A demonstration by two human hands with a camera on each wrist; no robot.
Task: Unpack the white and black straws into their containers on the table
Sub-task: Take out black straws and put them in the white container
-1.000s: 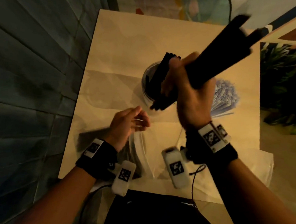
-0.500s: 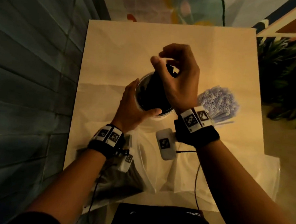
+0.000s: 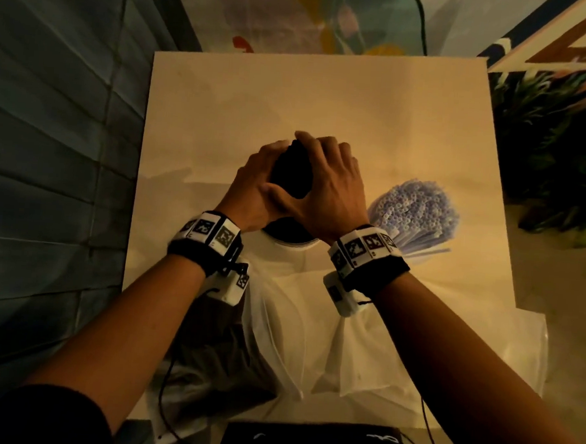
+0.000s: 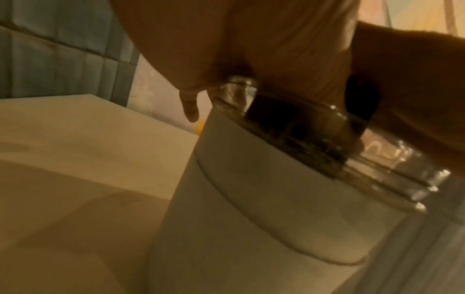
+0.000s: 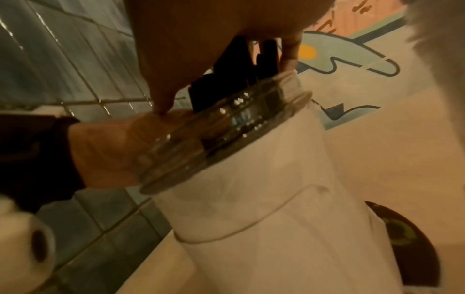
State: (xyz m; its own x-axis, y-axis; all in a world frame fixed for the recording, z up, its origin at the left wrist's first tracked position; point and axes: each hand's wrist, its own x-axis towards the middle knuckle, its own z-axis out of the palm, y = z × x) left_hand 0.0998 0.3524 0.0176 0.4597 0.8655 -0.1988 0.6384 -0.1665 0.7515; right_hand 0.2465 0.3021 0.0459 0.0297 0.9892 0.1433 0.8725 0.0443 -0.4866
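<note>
- The black straws [image 3: 291, 173] stood in a clear jar [image 4: 327, 151] in the middle of the table [image 3: 222, 114].
- The left hand [image 3: 252, 188] and the right hand [image 3: 328, 189] were cupped around the straw tops, one on each side, with their fingers curled against them.
- The white straws [image 3: 414, 208] stood just right of the jar.

Both hands [image 3: 258, 182] [image 3: 328, 186] now cupped around the black straws [image 3: 291, 173] (formerly right alone).

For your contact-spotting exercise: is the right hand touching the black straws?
Touching: in the right wrist view, right hand wraps the black straws above the jar.
</note>
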